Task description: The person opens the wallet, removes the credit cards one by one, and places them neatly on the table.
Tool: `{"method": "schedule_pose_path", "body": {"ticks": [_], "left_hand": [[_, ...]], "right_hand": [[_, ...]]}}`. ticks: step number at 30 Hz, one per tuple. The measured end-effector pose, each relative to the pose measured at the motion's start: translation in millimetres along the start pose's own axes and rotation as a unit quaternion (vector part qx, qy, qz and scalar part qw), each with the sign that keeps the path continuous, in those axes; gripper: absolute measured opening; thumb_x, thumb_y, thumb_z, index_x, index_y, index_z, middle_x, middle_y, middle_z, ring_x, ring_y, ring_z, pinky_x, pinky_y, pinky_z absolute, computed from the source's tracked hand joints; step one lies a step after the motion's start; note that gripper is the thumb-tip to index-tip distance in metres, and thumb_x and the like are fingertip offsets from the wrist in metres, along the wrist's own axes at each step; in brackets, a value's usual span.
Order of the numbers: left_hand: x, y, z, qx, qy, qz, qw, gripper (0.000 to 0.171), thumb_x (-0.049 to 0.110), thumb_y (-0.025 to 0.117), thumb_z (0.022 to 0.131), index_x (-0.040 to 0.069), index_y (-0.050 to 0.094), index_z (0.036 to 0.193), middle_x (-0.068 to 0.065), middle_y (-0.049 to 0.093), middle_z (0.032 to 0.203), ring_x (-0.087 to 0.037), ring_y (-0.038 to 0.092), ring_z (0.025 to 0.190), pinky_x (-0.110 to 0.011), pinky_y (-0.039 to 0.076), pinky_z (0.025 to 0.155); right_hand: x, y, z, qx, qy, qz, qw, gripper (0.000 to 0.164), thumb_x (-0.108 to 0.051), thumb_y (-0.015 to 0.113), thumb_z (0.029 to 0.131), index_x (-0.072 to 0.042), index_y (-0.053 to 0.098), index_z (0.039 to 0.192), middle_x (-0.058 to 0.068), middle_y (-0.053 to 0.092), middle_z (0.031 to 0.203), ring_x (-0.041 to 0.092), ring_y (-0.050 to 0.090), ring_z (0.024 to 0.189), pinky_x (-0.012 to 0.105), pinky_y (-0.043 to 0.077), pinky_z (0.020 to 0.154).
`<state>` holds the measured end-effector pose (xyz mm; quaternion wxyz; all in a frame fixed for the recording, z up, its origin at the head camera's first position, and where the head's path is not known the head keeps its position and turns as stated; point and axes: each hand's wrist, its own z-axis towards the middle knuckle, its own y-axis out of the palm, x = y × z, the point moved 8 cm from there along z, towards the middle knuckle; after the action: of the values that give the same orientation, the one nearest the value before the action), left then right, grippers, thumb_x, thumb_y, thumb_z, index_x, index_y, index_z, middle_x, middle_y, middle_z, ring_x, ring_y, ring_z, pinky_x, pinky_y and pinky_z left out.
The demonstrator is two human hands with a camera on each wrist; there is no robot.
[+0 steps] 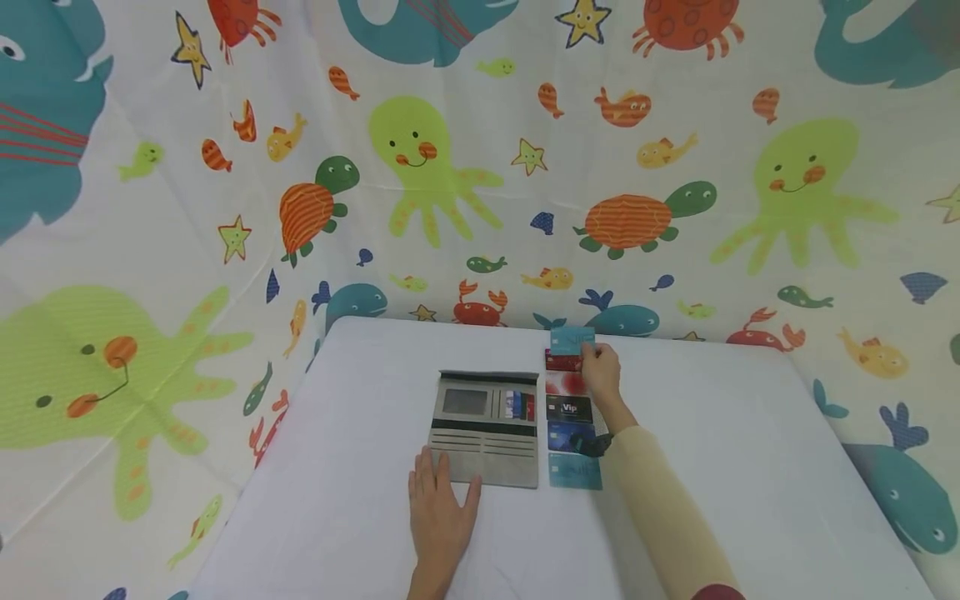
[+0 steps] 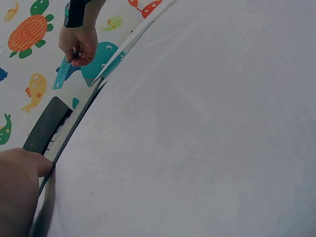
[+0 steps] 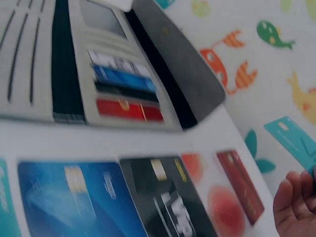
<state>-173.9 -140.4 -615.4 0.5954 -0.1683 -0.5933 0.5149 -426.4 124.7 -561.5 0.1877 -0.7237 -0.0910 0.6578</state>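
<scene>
My right hand pinches a teal bank card just beyond the far end of a column of cards; the same card shows at the right of the right wrist view. Below it in the column lie a dark red card, a red-and-white card, a black VIP card, a blue card and another teal card. An opened grey wallet lies left of them. On its near left edge rests my left hand, fingers extended.
Several cards sit in the wallet's slots, beside a clear window pocket. The white table meets a curtain printed with sea animals at its back edge.
</scene>
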Motion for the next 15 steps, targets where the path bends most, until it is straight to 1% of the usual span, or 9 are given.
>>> {"method": "schedule_pose_path", "body": {"ticks": [2, 4, 7, 9, 11, 13, 15], "left_hand": [[0.6, 0.0, 0.3, 0.006, 0.002, 0.002, 1.0000, 0.076, 0.048, 0.071, 0.088, -0.002, 0.051, 0.142, -0.025, 0.035, 0.158, -0.042, 0.031, 0.149, -0.056, 0.025, 0.122], [0.6, -0.1, 0.3, 0.010, 0.003, 0.002, 0.9999, 0.075, 0.047, 0.072, 0.088, -0.002, 0.052, 0.141, -0.026, 0.036, 0.157, -0.042, 0.032, 0.148, -0.057, 0.026, 0.121], [0.0, 0.3, -0.3, 0.004, -0.001, 0.002, 1.0000, 0.075, 0.047, 0.072, 0.088, -0.002, 0.052, 0.141, -0.025, 0.036, 0.157, -0.041, 0.032, 0.149, -0.057, 0.025, 0.122], [-0.4, 0.5, -0.6, -0.003, -0.006, 0.001, 1.0000, 0.075, 0.048, 0.071, 0.088, -0.001, 0.051, 0.142, -0.024, 0.035, 0.158, -0.041, 0.030, 0.149, -0.056, 0.024, 0.123], [-0.6, 0.9, -0.7, -0.011, -0.011, 0.002, 0.9999, 0.075, 0.049, 0.070, 0.089, 0.000, 0.050, 0.143, -0.024, 0.034, 0.159, -0.040, 0.029, 0.151, -0.055, 0.022, 0.124], [-0.8, 1.1, -0.5, -0.018, -0.014, 0.003, 0.9997, 0.076, 0.050, 0.069, 0.090, 0.000, 0.050, 0.144, -0.023, 0.033, 0.160, -0.039, 0.027, 0.151, -0.054, 0.021, 0.125], [-0.7, 0.8, 0.3, -0.021, -0.016, 0.006, 0.9996, 0.076, 0.050, 0.068, 0.090, 0.000, 0.049, 0.144, -0.023, 0.032, 0.161, -0.039, 0.027, 0.151, -0.054, 0.021, 0.125]], "right_hand": [[9.3, -11.7, 8.1, 0.012, 0.012, -0.004, 1.000, 0.039, -0.026, 0.043, 0.107, 0.007, 0.056, 0.123, 0.018, 0.067, 0.091, 0.013, 0.063, 0.072, 0.018, 0.049, 0.061], [19.5, -23.9, 15.8, 0.031, 0.019, 0.000, 0.999, 0.037, -0.023, 0.046, 0.106, 0.009, 0.056, 0.123, 0.017, 0.068, 0.089, 0.009, 0.063, 0.066, 0.014, 0.050, 0.059], [32.6, -42.4, 23.9, 0.060, 0.030, 0.001, 0.998, 0.036, -0.019, 0.051, 0.104, 0.010, 0.057, 0.124, 0.018, 0.071, 0.086, 0.004, 0.062, 0.058, 0.011, 0.050, 0.055], [40.2, -53.1, 27.1, 0.077, 0.039, 0.003, 0.996, 0.036, -0.018, 0.054, 0.102, 0.010, 0.056, 0.125, 0.016, 0.071, 0.081, 0.002, 0.060, 0.056, 0.011, 0.048, 0.053], [46.4, -61.7, 28.4, 0.087, 0.049, -0.006, 0.995, 0.037, -0.018, 0.056, 0.102, 0.009, 0.056, 0.126, 0.010, 0.070, 0.076, 0.002, 0.058, 0.056, 0.012, 0.046, 0.054], [51.1, -68.5, 28.2, 0.098, 0.059, -0.025, 0.993, 0.035, -0.019, 0.057, 0.100, 0.008, 0.057, 0.123, 0.004, 0.067, 0.070, 0.004, 0.057, 0.058, 0.014, 0.044, 0.055], [53.4, -72.6, 26.6, 0.104, 0.063, -0.046, 0.991, 0.034, -0.019, 0.058, 0.100, 0.007, 0.059, 0.121, 0.006, 0.067, 0.070, 0.011, 0.059, 0.064, 0.019, 0.045, 0.060]]}}
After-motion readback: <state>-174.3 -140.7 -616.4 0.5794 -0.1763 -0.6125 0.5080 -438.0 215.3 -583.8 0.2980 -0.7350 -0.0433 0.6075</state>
